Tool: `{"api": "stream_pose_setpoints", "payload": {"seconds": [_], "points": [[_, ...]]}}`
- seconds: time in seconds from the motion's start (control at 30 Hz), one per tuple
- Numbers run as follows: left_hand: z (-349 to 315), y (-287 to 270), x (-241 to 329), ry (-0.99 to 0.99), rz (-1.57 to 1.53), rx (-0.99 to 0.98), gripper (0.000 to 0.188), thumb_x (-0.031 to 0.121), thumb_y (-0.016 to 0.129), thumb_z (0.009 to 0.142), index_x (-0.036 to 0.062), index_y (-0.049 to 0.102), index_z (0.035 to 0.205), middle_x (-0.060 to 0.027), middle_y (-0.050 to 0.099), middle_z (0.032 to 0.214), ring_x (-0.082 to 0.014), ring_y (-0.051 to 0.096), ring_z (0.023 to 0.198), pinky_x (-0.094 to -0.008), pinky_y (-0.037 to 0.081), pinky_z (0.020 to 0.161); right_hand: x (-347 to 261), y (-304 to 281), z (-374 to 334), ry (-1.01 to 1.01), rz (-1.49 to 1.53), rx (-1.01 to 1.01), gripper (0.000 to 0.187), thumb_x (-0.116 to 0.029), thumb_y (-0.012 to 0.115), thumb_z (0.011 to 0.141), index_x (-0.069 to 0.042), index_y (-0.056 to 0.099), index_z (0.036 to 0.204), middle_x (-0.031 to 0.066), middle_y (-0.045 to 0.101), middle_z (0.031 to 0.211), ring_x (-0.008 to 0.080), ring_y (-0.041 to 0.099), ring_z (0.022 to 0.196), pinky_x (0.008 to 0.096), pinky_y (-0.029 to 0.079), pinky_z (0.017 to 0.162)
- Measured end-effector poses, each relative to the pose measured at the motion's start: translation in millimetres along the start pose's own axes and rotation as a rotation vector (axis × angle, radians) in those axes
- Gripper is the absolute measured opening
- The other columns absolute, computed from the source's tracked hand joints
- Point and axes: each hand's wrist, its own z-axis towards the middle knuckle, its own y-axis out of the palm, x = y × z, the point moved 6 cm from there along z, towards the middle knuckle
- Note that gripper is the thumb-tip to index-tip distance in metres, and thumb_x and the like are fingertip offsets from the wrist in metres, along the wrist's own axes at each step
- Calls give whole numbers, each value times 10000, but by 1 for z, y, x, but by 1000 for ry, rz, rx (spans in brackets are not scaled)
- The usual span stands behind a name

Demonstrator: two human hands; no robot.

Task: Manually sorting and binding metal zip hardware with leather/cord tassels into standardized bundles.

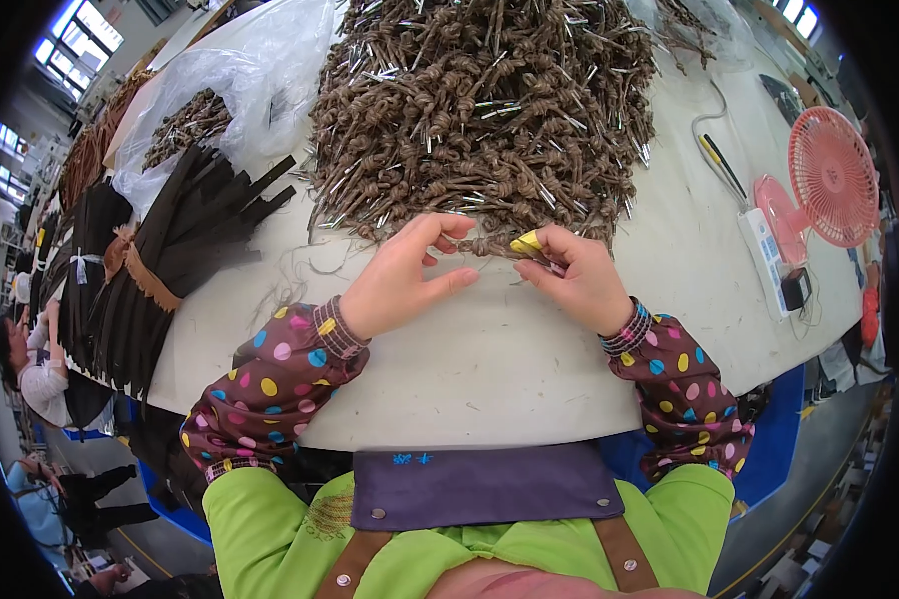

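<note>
Brown knotted cord (486,247) is seen between the two hands, at the near edge of one large heap of brown knotted cords (484,130) with silvery tips. Both forearms are brought in from the lower corners of the table (469,369), bent inward, and are covered by two dotted sleeves (275,384). The left hand (398,278) is held partly open, its fingers curled and its thumb set apart from them; whether the cord is touched by its fingertips cannot be told. The right hand (581,283) is closed in a pinch, thumb and index finger pressed about a small yellow piece (525,243), by which the cord's right end is met. The cords in the heap are too tangled to be counted. Two bundles of dark strips (165,260) are laid at the left. One pink fan (834,178) and one white power strip (763,255) are placed at the right. Clear plastic (270,85) is spread at the upper left.
</note>
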Motion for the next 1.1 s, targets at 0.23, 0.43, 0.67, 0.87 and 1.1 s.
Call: {"api": "stream_pose_setpoints", "payload": {"seconds": [0.23, 0.43, 0.67, 0.87, 1.1], "points": [[8, 6, 1, 12, -117, 60, 251, 64, 629, 817, 2, 571, 1054, -64, 613, 973, -112, 582, 870, -238, 463, 788, -19, -5, 0, -130, -211, 56, 211, -137, 676, 750, -35, 578, 906, 69, 542, 654, 161, 469, 519, 264, 395, 498], [7, 3, -17, 56, -323, 203, 119, 48, 600, 834, 10, 601, 946, -58, 656, 844, -101, 616, 765, -221, 485, 704, -23, -2, 0, -216, -178, 95, 185, -54, 687, 745, -13, 606, 906, -3, 481, 604, 48, 338, 514, 206, 307, 457], [4, -43, -19, 13, 132, 431, 101, 50, 566, 846, 8, 556, 937, -81, 610, 856, -159, 584, 714, -248, 474, 639, -21, -23, 0, -193, -188, 240, 169, -56, 685, 751, -5, 604, 890, 4, 523, 647, 42, 356, 533, 186, 328, 476], [0, -26, 31, 319, 432, 402, 191, 55, 653, 746, 58, 607, 931, -63, 586, 928, -221, 556, 814, -312, 446, 736, -28, -18, -3, -249, -341, 188, 200, -47, 655, 713, -58, 586, 900, 73, 600, 731, 182, 595, 592, 255, 474, 536], [-1, -16, 30, 410, 539, 381, 143, 35, 656, 737, 76, 627, 870, -35, 634, 853, -241, 595, 794, -342, 457, 784, -34, -9, -3, -329, -335, 217, 178, -52, 689, 730, -34, 612, 888, 63, 577, 689, 124, 445, 487, 222, 389, 466]]}}
